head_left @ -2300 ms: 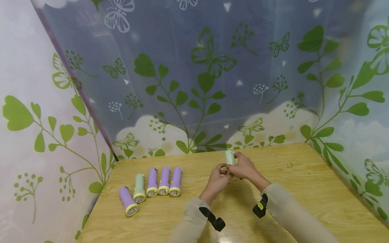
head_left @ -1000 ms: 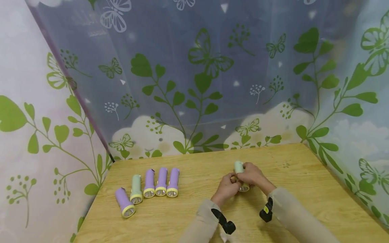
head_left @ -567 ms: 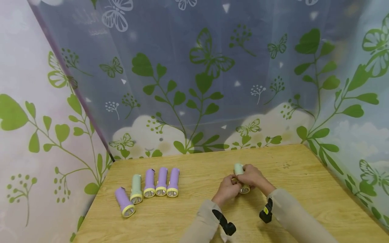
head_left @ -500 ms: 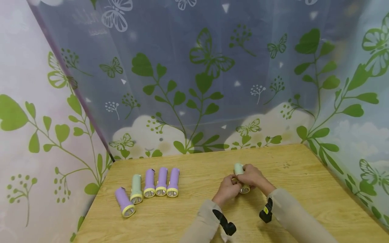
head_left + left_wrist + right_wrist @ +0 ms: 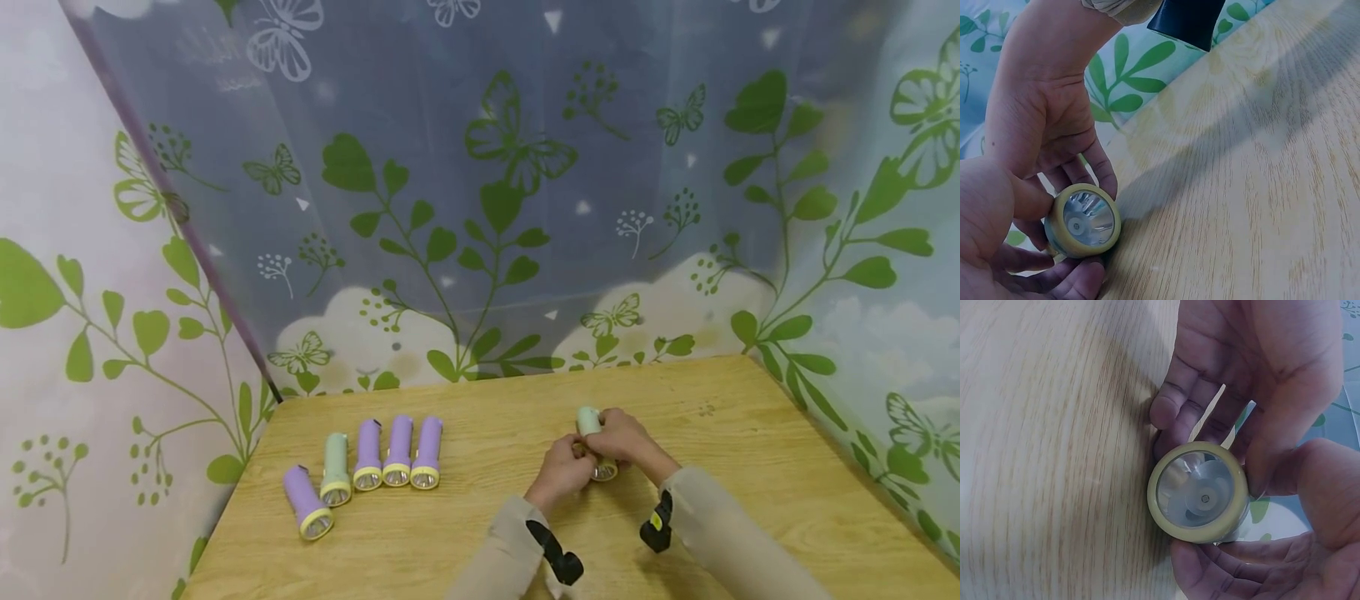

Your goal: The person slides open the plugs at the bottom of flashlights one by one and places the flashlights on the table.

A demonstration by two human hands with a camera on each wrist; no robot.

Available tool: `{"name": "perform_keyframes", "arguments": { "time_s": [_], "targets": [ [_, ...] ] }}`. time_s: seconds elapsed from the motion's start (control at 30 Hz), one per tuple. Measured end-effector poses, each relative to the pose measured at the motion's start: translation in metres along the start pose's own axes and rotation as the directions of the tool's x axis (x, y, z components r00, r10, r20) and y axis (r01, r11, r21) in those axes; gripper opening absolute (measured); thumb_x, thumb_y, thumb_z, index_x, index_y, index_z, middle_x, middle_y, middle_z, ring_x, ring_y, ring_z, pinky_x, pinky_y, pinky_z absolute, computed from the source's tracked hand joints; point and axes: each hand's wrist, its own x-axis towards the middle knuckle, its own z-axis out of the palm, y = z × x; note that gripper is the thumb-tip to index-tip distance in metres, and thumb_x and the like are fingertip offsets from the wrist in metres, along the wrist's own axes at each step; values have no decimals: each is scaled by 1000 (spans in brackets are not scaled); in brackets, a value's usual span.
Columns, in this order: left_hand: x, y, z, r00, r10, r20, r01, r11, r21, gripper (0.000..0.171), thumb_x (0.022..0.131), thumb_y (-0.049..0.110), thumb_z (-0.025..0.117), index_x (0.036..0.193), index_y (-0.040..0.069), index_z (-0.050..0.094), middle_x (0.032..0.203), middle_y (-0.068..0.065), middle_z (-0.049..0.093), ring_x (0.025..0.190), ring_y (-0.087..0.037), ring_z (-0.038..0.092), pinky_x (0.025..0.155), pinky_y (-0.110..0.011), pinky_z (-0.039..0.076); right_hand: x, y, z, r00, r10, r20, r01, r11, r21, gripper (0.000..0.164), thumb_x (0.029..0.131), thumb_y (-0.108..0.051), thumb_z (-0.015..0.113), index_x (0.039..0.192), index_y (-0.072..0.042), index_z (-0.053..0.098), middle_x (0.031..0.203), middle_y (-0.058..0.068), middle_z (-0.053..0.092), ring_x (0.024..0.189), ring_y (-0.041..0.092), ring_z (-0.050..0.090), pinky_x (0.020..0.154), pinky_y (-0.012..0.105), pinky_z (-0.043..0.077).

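Observation:
A pale green flashlight (image 5: 588,419) with a yellow rim is between my two hands at the right of the table, its lens toward me. My left hand (image 5: 562,471) holds it from the left, thumb and fingers around its side. From the right, my right hand (image 5: 628,437) grips the body. The left wrist view shows the yellow-rimmed lens end (image 5: 1088,222) low, close to the wood; whether it touches cannot be told. In the right wrist view, fingers of both hands surround the flashlight head (image 5: 1199,492). My hands hide much of its middle.
On the table (image 5: 495,533), at left, lie several flashlights: a tilted purple one (image 5: 306,502), a green one (image 5: 336,468) and a row of purple ones (image 5: 400,450), lenses toward me. A patterned curtain (image 5: 420,208) stands behind the table's back edge.
Since the oldest frame, both hands have brought the green flashlight nearer to me and slightly right, lower toward the table. Over the last half second they barely move. The other flashlights stay put.

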Motion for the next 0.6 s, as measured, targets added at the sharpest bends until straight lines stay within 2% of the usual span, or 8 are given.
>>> {"name": "perform_keyframes", "arguments": {
  "time_s": [0.33, 0.47, 0.6],
  "targets": [
    [0, 3, 3, 998, 34, -48, -32, 999, 44, 35, 92, 14, 59, 124, 0, 64, 77, 3, 52, 68, -11, 47, 59, -22, 35, -1, 0, -1, 1000, -7, 12, 7, 1000, 4, 28, 88, -26, 69, 96, 0, 66, 81, 13, 65, 64, 24, 58, 48, 33, 48],
    [0, 3, 4, 997, 26, -74, -23, 999, 48, 38, 89, 12, 59, 124, -1, 63, 70, 4, 47, 61, -11, 42, 56, -23, 32, -2, -1, -2, 999, -19, 32, 19, 1000, 4, 28, 89, -26, 69, 96, 0, 65, 83, 13, 65, 65, 24, 59, 49, 35, 50],
    [-1, 3, 7, 997, -2, -78, 5, 1000, 31, 41, 90, 12, 60, 129, -1, 60, 64, 6, 42, 54, -11, 36, 53, -24, 29, -4, -1, -2, 999, -15, 48, 15, 1000, -8, 33, 91, -27, 68, 104, 3, 63, 88, 16, 65, 68, 25, 59, 52, 37, 52]
  ]
}}
